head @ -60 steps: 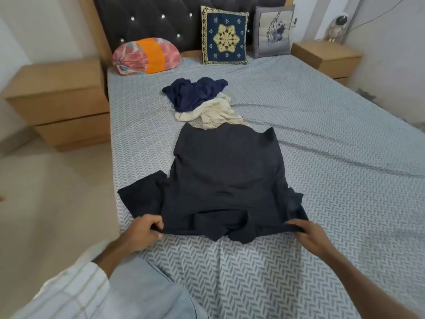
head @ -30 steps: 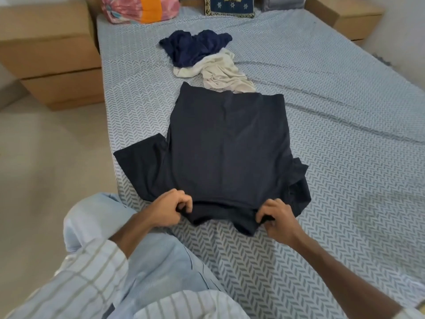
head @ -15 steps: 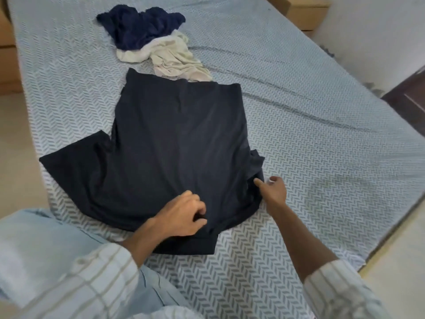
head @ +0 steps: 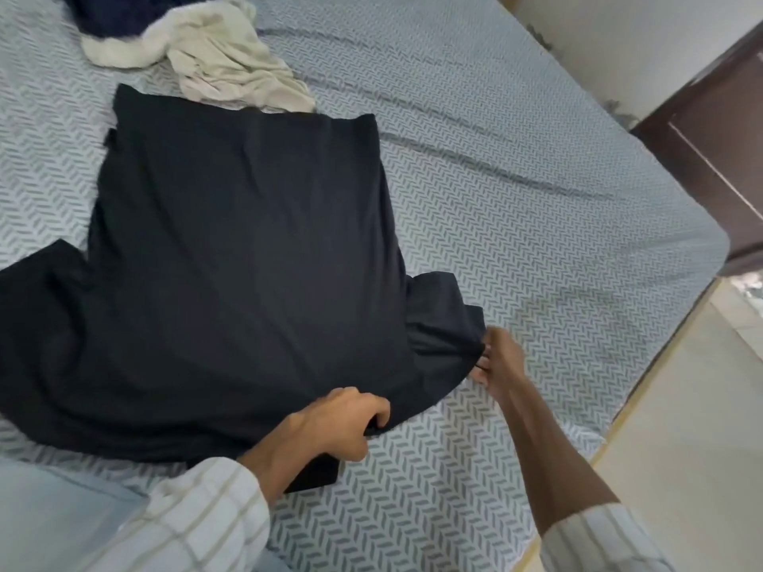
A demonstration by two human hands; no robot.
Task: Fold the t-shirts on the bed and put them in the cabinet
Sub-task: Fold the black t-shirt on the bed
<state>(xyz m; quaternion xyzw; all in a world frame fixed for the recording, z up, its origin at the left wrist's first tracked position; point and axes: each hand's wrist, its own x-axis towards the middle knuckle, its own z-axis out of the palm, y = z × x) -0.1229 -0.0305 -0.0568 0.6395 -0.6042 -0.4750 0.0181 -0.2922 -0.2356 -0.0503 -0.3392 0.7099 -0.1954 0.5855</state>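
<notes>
A dark t-shirt [head: 231, 249] lies spread flat on the bed [head: 516, 208], its neck end toward me. My left hand [head: 334, 423] grips the near edge of the shirt by the collar, fingers curled over the cloth. My right hand [head: 497, 361] pinches the end of the right sleeve [head: 441, 319] at the shirt's right side. The left sleeve [head: 37, 282] lies out flat at the left edge of view. A crumpled cream t-shirt [head: 214, 64] and a navy blue one [head: 119, 10] lie beyond the dark shirt.
The bed's right edge runs diagonally, with pale floor [head: 681, 427] below it. A dark brown door [head: 718, 146] stands at the right by the white wall [head: 619, 47]. My knee in light trousers [head: 53, 518] rests at the bed's near left.
My view has swung right and down. My right hand moved out from the collar to the right sleeve and took hold of its end. My left hand keeps hold near the collar.
</notes>
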